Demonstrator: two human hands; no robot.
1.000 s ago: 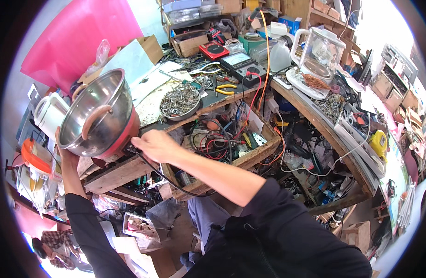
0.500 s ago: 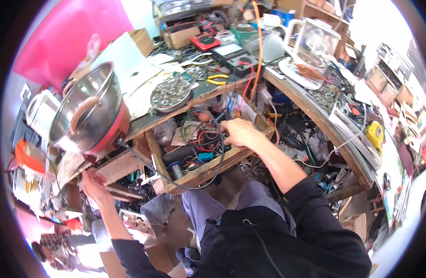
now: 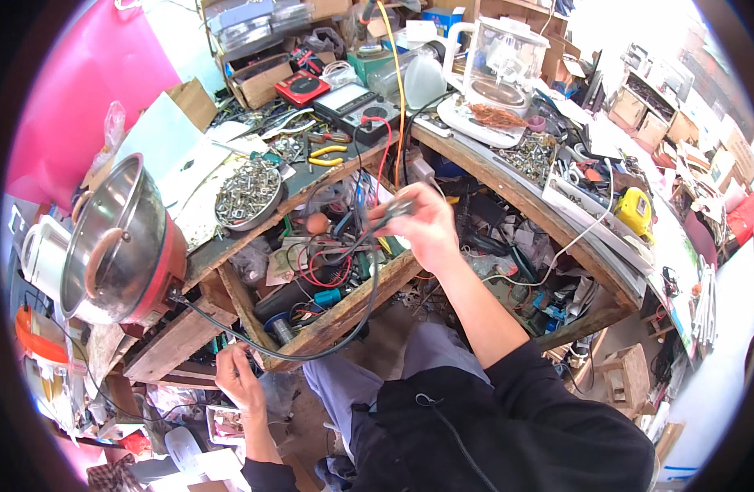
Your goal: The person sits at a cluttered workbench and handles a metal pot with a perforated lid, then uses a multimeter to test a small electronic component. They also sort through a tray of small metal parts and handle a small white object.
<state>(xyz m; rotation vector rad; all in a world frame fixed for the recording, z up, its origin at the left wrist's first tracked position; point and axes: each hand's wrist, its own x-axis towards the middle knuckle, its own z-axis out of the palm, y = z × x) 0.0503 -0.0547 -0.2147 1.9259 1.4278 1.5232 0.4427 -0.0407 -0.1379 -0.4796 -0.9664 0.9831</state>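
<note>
My right hand (image 3: 426,228) is raised over the open wooden drawer (image 3: 344,316), its fingers closed around the dark plug end (image 3: 391,215) of a black power cord. That cord (image 3: 311,355) loops over the drawer's front edge and runs left to the base of an electric pot (image 3: 123,254). The steel pot with a red base stands tilted toward the bench's left corner. Below the bench edge, left of the drawer, my left hand (image 3: 239,379) hangs with curled fingers; nothing shows in it. Inside the drawer lie tangled wires, a solder spool (image 3: 283,330) and a teal cylinder (image 3: 328,298).
On the bench stand a round tin of screws (image 3: 250,197), yellow-handled pliers (image 3: 328,154) and a multimeter (image 3: 356,111). A glass jug appliance (image 3: 504,70) and a yellow tape measure (image 3: 635,211) are on the right bench. A cluttered lower tray (image 3: 516,246) lies below it.
My right hand has lifted out of the drawer and now shows the cord's plug end in its fingers. My left hand has moved away from the pot's base, toward the drawer, and curled.
</note>
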